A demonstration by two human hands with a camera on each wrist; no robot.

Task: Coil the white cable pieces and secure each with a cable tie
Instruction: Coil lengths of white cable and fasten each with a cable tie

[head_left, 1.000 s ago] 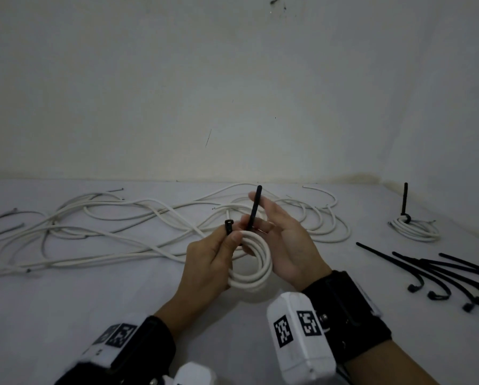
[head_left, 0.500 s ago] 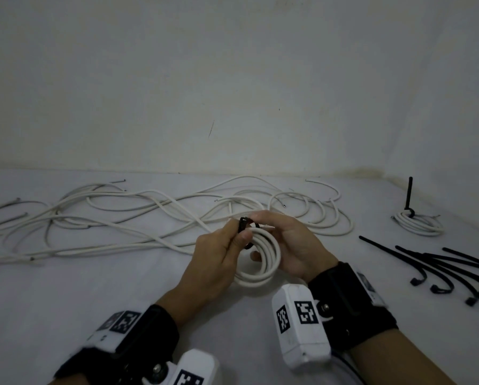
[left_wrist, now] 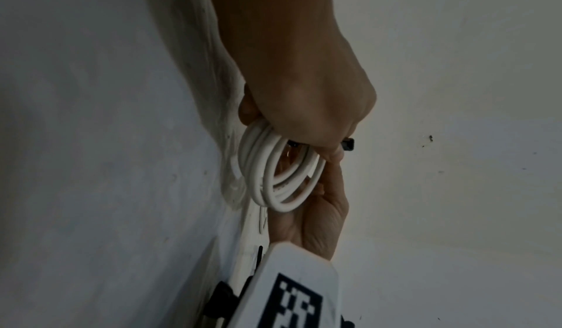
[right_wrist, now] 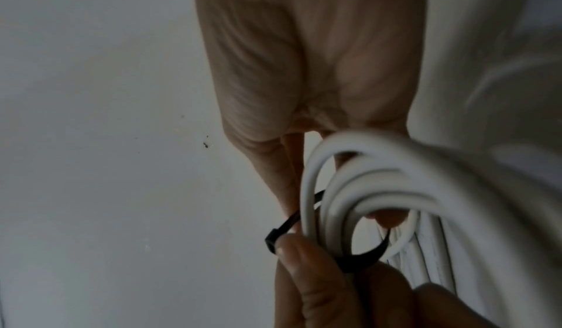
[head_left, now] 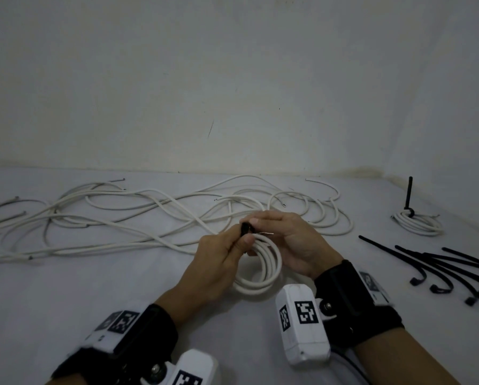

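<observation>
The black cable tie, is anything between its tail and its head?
Nothing visible blocks it. The cable tie loops around the white coil, its head pinched by the left hand; the right hand steadies the coil.

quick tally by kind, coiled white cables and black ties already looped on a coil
coiled white cables: 2, held coil, finished coil
black ties on a coil: 2, held tie, upright tie
total: 4
loose cables and spare ties: too tangled to count
</observation>
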